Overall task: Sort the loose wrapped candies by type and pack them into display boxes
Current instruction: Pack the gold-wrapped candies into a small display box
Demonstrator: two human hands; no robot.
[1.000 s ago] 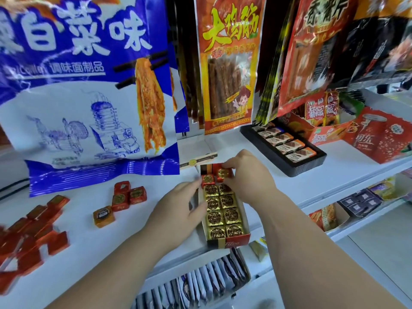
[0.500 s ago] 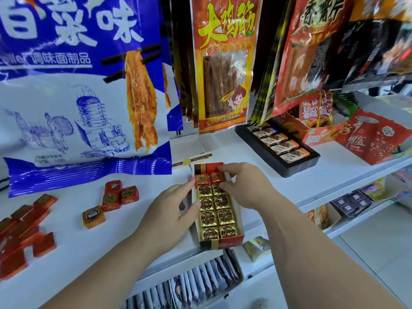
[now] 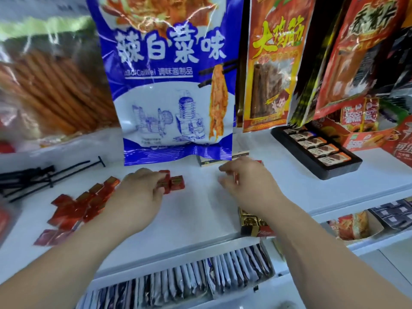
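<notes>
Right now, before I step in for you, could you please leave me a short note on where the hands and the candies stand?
Left hand: fingers curled on one candy of the small red cluster, seemingly pinching it, though the frame is blurred.
Right hand: curled over the far end of the display box; I cannot tell whether it holds anything.
Done: the box's visible near end shows gold candies packed in; the arm hides the rest.
Left: the small cluster and the big loose pile of red candies further left are not yet boxed.
</notes>
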